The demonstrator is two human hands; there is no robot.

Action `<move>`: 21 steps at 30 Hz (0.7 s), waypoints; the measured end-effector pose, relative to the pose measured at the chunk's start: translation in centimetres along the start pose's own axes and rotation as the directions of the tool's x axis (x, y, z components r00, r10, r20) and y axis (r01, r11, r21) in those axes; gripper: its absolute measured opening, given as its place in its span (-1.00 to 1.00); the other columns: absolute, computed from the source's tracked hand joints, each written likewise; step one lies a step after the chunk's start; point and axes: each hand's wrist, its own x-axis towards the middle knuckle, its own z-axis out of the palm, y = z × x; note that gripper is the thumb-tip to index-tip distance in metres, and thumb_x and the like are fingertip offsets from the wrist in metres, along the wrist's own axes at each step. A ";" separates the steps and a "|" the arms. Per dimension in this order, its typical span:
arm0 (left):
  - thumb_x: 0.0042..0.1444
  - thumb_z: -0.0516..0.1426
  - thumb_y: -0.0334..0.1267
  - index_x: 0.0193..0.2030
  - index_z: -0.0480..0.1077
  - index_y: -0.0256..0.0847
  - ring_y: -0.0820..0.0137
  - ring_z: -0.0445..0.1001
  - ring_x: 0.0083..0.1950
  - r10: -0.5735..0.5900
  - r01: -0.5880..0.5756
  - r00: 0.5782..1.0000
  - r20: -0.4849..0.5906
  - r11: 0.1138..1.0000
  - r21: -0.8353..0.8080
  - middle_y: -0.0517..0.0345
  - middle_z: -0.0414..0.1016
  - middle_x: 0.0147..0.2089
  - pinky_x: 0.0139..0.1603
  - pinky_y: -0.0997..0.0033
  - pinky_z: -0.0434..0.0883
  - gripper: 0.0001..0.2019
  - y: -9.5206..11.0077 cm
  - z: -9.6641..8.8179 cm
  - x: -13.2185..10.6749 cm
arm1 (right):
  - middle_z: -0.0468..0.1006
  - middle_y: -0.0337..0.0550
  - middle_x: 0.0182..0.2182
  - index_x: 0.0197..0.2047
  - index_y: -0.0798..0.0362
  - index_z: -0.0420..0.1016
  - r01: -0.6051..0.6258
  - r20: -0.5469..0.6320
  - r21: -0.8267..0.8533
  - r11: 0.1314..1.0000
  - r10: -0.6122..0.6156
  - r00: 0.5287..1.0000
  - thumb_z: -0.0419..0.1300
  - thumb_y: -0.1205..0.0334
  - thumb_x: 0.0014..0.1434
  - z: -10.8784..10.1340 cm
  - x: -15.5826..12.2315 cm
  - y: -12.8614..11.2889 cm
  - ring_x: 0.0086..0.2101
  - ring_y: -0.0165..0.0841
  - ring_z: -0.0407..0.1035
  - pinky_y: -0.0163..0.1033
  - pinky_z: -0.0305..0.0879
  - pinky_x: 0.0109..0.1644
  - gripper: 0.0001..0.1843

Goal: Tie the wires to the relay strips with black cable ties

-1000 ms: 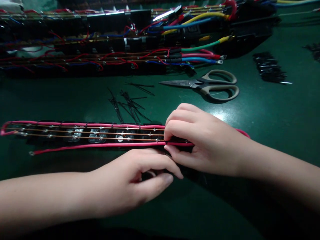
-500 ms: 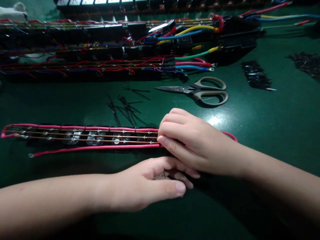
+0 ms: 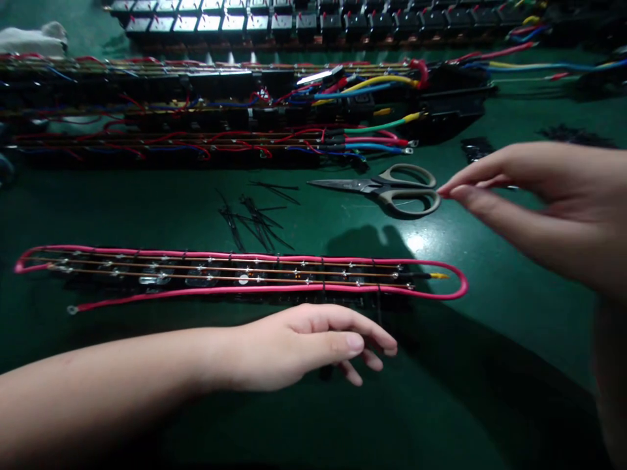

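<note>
My left hand [image 3: 313, 346] hovers at the near edge of a long black strip-shaped assembly [image 3: 274, 277], fingers loosely apart. A small dark bit shows below its fingers; I cannot tell what it is. Along the assembly run thin copper-coloured rods, and a red cable [image 3: 460, 277] loops around its right end. Black cable ties hold the cable, and one tail [image 3: 379, 307] sticks out toward me. My right hand [image 3: 533, 202] is up at the right, thumb and forefinger pinched by the handles of the scissors [image 3: 392, 189]. Whether it touches them or holds anything is unclear.
Loose black cable ties [image 3: 255, 212] lie beyond the assembly. Farther back, wired assemblies [image 3: 196, 140] stretch across with coloured leads. A long row of black blocks [image 3: 304, 26] stands behind them. A dark bundle [image 3: 578, 134] lies at right, and a white cloth [image 3: 32, 40] at the far left.
My right hand has left the assembly and risen to the right, near the scissors' handles. The cable's right loop is uncovered. My left hand has stayed nearly in place, its fingers more spread.
</note>
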 end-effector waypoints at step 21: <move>0.37 0.11 -0.20 0.17 0.48 -0.16 0.42 0.56 -0.08 -0.057 0.057 0.998 -0.002 0.998 0.032 -0.06 0.55 0.17 -0.01 0.39 0.45 -0.70 0.2 0.0 -0.1 | 0.51 0.42 0.04 0.14 0.25 0.48 0.144 0.077 -0.220 0.965 -0.130 0.989 0.17 0.17 0.32 5.2 2.6 4.2 0.07 0.09 0.32 0.14 0.21 0.14 -0.59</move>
